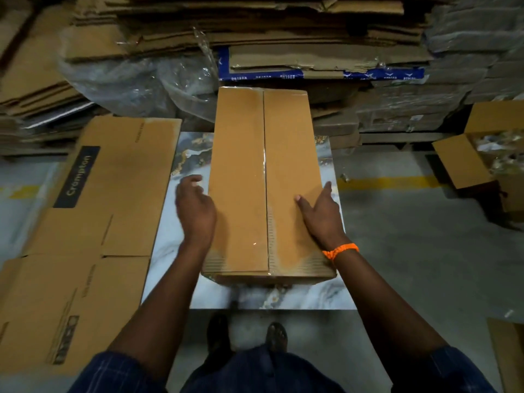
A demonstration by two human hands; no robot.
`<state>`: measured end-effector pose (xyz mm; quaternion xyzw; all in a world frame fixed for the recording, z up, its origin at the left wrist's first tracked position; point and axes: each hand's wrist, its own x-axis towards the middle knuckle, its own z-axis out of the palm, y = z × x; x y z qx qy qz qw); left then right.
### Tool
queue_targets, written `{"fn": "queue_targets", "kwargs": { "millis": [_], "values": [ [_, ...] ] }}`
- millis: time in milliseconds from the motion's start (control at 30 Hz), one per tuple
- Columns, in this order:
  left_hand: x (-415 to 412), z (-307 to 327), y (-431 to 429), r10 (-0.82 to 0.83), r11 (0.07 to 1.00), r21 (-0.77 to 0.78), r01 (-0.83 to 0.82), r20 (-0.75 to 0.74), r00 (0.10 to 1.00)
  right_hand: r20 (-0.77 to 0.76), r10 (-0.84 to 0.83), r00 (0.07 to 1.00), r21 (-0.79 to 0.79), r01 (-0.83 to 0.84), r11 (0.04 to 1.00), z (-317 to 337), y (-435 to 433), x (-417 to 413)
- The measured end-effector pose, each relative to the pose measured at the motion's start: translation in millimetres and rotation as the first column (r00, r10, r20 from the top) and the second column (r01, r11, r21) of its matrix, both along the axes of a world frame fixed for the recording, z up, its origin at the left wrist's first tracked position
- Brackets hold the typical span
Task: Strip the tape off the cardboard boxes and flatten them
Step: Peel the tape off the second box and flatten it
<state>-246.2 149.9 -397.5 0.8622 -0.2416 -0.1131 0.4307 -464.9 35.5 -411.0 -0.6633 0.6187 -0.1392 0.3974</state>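
Note:
A long brown cardboard box (pixel 238 180) stands closed on a marble-patterned table (pixel 297 299), its two top flaps meeting at a centre seam sealed with clear tape (pixel 265 165). My left hand (pixel 194 208) is at the box's left side, fingers loosely curled and slightly blurred, holding nothing. My right hand (pixel 321 214) lies flat on the right flap near its edge, fingers spread; an orange band is on that wrist.
A flattened "Crompton" box (pixel 113 182) lies left of the table, overlapping its edge. Stacks of flattened cardboard (pixel 255 32) and plastic wrap (pixel 136 80) fill the back. An open box (pixel 487 154) with scraps sits on the floor at right. My feet stand below the table's near edge.

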Motion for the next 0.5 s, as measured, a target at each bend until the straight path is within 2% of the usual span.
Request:
{"fn": "queue_targets", "kwargs": {
  "millis": [33, 100, 167, 233, 300, 333, 400, 433, 467, 500],
  "values": [
    [19.5, -8.8, 0.8, 0.013, 0.995, 0.104, -0.012, -0.008, 1.0, 0.009, -0.017, 1.0, 0.015, 0.017, 1.0, 1.4, 3.4, -2.1],
    [34.1, -22.3, -5.5, 0.024, 0.956, 0.294, 0.016, -0.133, 0.991, 0.059, -0.048, 0.997, 0.044, 0.046, 0.998, 4.4, 17.9, -0.4],
    [37.5, -23.5, -15.6, 0.036, 0.945, 0.327, 0.016, -0.152, 0.988, 0.099, -0.094, 0.991, 0.096, 0.085, 0.992, 3.8, 39.1, 5.6],
    [47.1, -14.9, -29.9, -0.01, 0.941, 0.336, 0.032, -0.068, 0.998, 0.104, -0.164, 0.981, 0.18, 0.144, 0.973, 3.3, 70.0, 15.8],
    [62.6, -8.3, -49.3, -0.179, 0.912, 0.392, 0.124, 0.106, 0.978, 0.114, -0.176, 0.978, 0.313, 0.133, 0.94, 1.6, 105.5, 24.6],
    [69.2, -6.1, -60.2, -0.291, 0.886, 0.422, 0.19, 0.19, 0.938, 0.144, -0.16, 0.977, 0.407, 0.089, 0.909, 1.5, 123.1, 29.7],
    [77.8, -0.2, -82.8, -0.523, 0.806, 0.478, 0.348, 0.302, 0.797, 0.258, -0.137, 0.956, 0.588, -0.044, 0.807, 21.7, 148.9, 41.6],
    [81.4, 0.9, -92.6, -0.611, 0.758, 0.499, 0.419, 0.32, 0.724, 0.285, -0.096, 0.954, 0.575, -0.09, 0.813, 29.8, 152.2, 46.1],
    [83.3, 0.4, -101.0, -0.673, 0.717, 0.51, 0.475, 0.326, 0.664, 0.28, -0.05, 0.959, 0.442, -0.083, 0.893, 35.3, 150.0, 49.1],
    [83.5, -0.8, -106.9, -0.709, 0.69, 0.513, 0.51, 0.34, 0.617, 0.159, 0.003, 0.987, 0.203, -0.036, 0.979, 37.5, 139.2, 47.8]
  ]
}}
